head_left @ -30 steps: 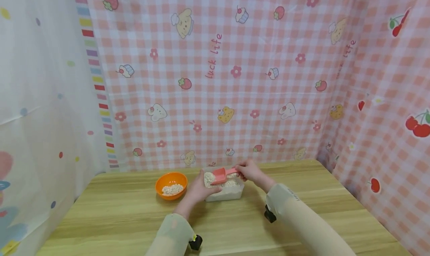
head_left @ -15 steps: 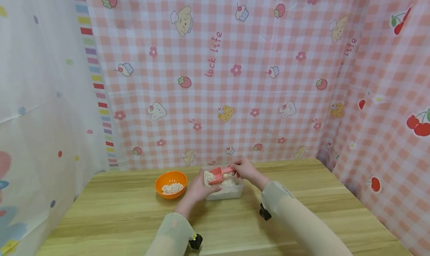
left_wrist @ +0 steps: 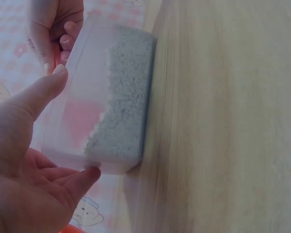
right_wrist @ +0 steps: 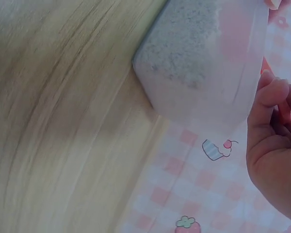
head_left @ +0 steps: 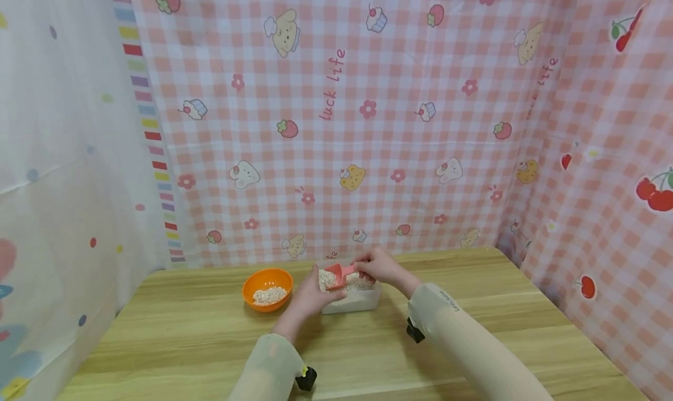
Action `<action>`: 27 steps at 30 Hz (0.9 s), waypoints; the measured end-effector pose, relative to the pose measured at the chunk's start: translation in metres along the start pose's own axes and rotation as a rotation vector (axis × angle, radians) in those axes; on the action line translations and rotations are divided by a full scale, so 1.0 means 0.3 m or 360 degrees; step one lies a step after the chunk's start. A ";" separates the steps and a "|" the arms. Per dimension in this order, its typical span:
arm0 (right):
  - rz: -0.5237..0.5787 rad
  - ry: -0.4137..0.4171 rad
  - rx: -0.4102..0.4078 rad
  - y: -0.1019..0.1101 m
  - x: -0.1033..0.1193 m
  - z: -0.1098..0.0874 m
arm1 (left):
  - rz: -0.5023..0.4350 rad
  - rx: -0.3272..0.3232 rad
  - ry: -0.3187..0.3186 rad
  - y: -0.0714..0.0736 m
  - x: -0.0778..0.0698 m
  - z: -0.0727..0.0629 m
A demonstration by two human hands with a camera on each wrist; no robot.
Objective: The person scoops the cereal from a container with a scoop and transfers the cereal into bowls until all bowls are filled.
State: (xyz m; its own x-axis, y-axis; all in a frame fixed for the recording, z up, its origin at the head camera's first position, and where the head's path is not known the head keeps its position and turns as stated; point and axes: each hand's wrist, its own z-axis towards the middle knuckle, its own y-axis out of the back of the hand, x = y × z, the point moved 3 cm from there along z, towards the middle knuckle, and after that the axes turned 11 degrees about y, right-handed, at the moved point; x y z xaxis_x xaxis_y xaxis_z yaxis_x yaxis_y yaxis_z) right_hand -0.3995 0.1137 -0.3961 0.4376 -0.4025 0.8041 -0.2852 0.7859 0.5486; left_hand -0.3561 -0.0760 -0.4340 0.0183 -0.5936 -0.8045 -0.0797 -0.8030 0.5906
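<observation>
A translucent plastic container (head_left: pixel 357 301) stands on the table, part-filled with pale oat flakes (head_left: pixel 327 279). My left hand (head_left: pixel 310 294) holds its left end, with the thumb along the front rim and fingers at the end wall. My right hand (head_left: pixel 382 266) grips the handle of a pink scoop (head_left: pixel 334 275) over the container's far right part. The scoop's blade sits down in the container at the left, against the heaped flakes. Through the cloudy wall in the left wrist view, the scoop (left_wrist: pixel 82 116) shows as a pink patch. Right-hand fingers (right_wrist: pixel 271 94) curl round the handle.
An orange bowl (head_left: pixel 249 291) with some of the same flakes stands just left of my left hand. The wooden table (head_left: pixel 357 354) ends at a pink checked cloth (head_left: pixel 336 155) behind. A pale cloth (head_left: pixel 79 185) hangs at the left.
My right hand has moved left with the scoop, and the blade has gone further into the flakes at the container's left end. The left hand stays on the container.
</observation>
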 end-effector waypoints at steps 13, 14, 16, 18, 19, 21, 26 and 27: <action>0.0293 -0.0264 -0.0082 0.040 -0.053 -0.013 | -0.0009 -0.0001 0.0017 -0.003 0.007 0.005; 0.0324 -0.0271 -0.0092 0.046 -0.058 -0.016 | -0.0012 0.0000 0.0018 -0.004 0.006 0.005; 0.0409 -0.0288 -0.0106 0.058 -0.072 -0.021 | -0.0017 0.0000 0.0016 -0.004 0.004 0.006; 0.0505 -0.0311 -0.0134 0.070 -0.087 -0.026 | -0.0021 -0.0001 0.0011 -0.003 0.004 0.005; 0.0554 -0.0322 -0.0142 0.075 -0.092 -0.030 | -0.0021 -0.0001 0.0011 -0.003 0.003 0.003; 0.0627 -0.0354 -0.0173 0.084 -0.099 -0.036 | -0.0019 -0.0002 0.0008 -0.003 0.002 0.001; 0.0705 -0.0378 -0.0245 0.101 -0.096 -0.044 | -0.0016 0.0000 0.0009 -0.003 0.008 0.000; 0.0707 -0.0371 -0.0246 0.103 -0.093 -0.043 | -0.0019 0.0002 0.0014 -0.003 0.010 0.001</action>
State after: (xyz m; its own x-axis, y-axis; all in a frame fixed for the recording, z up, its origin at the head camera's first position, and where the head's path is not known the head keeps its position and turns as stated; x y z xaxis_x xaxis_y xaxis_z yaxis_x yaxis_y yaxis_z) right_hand -0.4094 0.1554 -0.4044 0.0963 -0.0945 0.9908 -0.2633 0.9576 0.1170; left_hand -0.3561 -0.0771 -0.4370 0.0282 -0.5845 -0.8109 -0.0805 -0.8099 0.5809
